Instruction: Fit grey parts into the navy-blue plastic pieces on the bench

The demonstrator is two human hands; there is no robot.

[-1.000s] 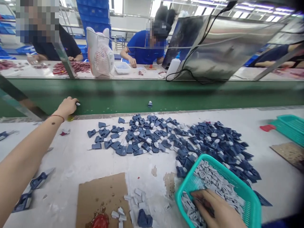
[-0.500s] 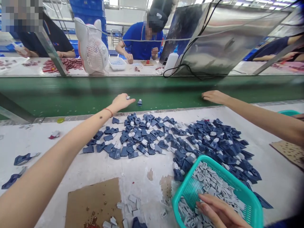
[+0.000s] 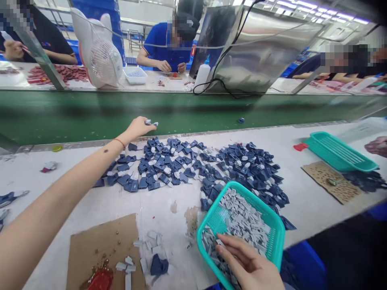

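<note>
My left hand (image 3: 138, 127) reaches over the green conveyor belt (image 3: 181, 112), fingers closed on a small navy plastic piece with a pale grey tip (image 3: 154, 124). At the lower right, my right hand (image 3: 250, 264) is inside the teal basket (image 3: 238, 187). Its thumb and index finger pinch a small grey plastic piece (image 3: 220, 243). Many loose grey pieces (image 3: 248, 219) fill the basket. Between my hands and the belt lies a wide pile of navy pieces with grey tips (image 3: 169, 161). One more such piece (image 3: 241, 120) sits on the belt, to the right.
Brown cardboard (image 3: 102, 229) with a red puddle (image 3: 101, 279) and loose grey pieces lies front left. On the right are another teal basket (image 3: 341, 151) and spotted cardboard (image 3: 329, 181). Beyond the belt are a white fan (image 3: 104, 60), a bottle (image 3: 202, 74), a metal box and co-workers.
The view has swung right. My left hand has picked up the piece from the belt. A co-worker's arm on the right has withdrawn, and a piece now lies on the belt there.
</note>
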